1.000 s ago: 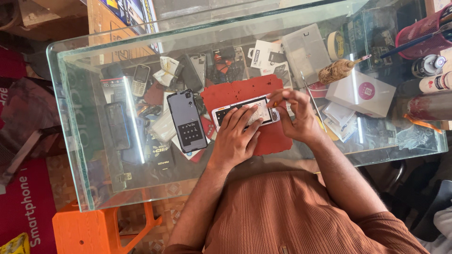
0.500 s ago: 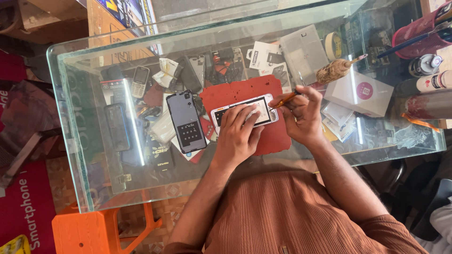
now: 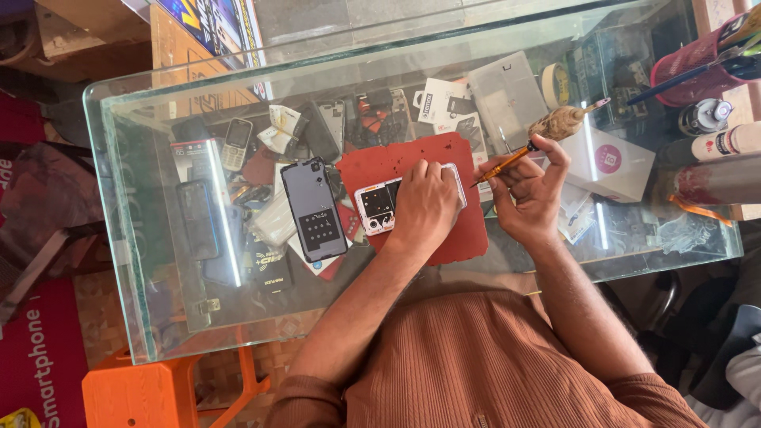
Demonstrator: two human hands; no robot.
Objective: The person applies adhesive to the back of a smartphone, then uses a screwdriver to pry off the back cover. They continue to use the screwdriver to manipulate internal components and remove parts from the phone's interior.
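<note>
Screwdriver [image 3: 507, 164] tip points left toward phone [image 3: 380, 208].

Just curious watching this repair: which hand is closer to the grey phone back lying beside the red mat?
Left. The left hand rests on the opened phone just right of the grey back; the right hand holds a screwdriver farther off, past the mat's edge.

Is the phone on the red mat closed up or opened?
Opened. The phone lies flat under the left hand, inner parts exposed; a separate grey back cover lies beside the red mat.
</note>
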